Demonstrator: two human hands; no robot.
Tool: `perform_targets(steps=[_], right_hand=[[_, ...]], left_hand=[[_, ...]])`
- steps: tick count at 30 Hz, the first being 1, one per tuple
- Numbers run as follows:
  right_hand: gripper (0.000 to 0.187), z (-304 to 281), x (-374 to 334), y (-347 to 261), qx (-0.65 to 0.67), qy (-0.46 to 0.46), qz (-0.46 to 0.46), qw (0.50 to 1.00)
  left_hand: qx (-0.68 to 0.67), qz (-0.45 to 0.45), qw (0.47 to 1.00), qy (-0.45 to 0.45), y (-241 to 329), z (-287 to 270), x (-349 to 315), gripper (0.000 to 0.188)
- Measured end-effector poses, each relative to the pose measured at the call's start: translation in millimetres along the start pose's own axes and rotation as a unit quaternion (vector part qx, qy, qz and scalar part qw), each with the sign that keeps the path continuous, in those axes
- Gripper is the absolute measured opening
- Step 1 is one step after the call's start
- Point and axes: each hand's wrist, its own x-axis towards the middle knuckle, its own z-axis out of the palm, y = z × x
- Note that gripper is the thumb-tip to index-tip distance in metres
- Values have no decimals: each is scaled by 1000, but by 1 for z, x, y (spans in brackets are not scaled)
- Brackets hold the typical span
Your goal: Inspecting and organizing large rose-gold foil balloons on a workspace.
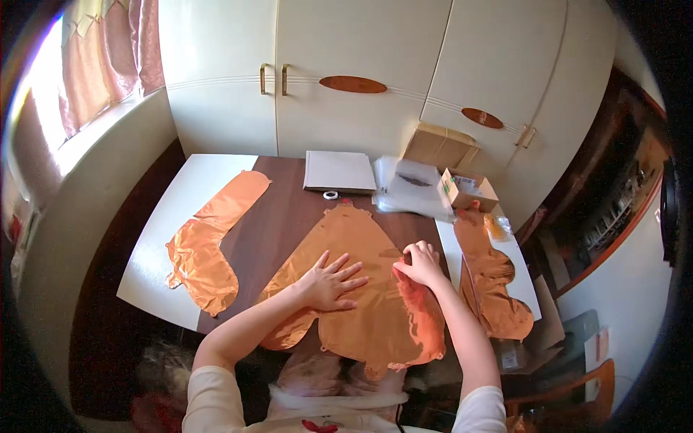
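A flat, uninflated copper-orange foil balloon (361, 245) lies across the middle of the table in front of me. On its left part my left hand (332, 283) rests palm down, fingers spread. My right hand (424, 264) pinches the balloon's right edge between thumb and fingers. Below that grip the edge looks creased and shines redder. Two more flat foil pieces lie apart from my hands: a bent, boot-like balloon (209, 245) at the left and a wavy-edged balloon (498, 281) at the right.
Along the table's far side are a white stack of sheets (339, 172), a small tape roll (330, 195), clear plastic bags (411, 189), an open small box (469, 190) and a cardboard box (439, 146). Cream cupboards (361, 40) stand behind. A wooden chair (603, 382) is at right.
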Motion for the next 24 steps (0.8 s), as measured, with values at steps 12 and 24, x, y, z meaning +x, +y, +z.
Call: perform_targets(steps=[12,24], right_hand=[[49,-17,3,6,140,-245,-30,959],[42,2,-48,-31,88,-86,-221,967]], left_hand=[[-17,4,999,28,-4,5,-3,69],[-13,0,997,74,-6,10,-2,86]])
